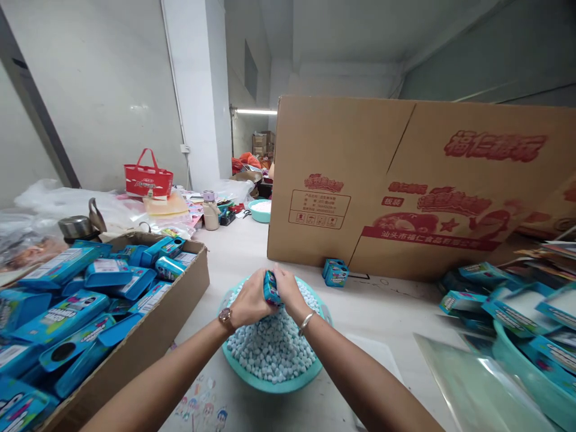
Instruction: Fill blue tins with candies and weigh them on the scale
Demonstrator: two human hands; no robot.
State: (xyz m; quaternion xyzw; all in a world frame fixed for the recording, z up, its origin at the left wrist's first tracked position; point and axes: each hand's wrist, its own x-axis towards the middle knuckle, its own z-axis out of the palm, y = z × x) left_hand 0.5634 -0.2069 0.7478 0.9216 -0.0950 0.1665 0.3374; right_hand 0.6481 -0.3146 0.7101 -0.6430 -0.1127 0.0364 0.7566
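Note:
Both my hands grip one small blue candy box (272, 289), held over the far part of a turquoise basin (274, 387). My left hand (251, 302), with a watch at the wrist, is closed on the box's left side. From the right, my right hand (290, 292), with a bracelet, is closed on it too. Pale blue and white candies (276, 348) are heaped in the basin below. My fingers hide much of the box.
At left, a cardboard tray (148, 324) is piled with blue boxes. A large carton (405, 186) stands behind the basin, with blue boxes (335, 273) at its foot. Another basin (517, 366) at right holds more boxes, beside a clear plastic sheet (481, 384).

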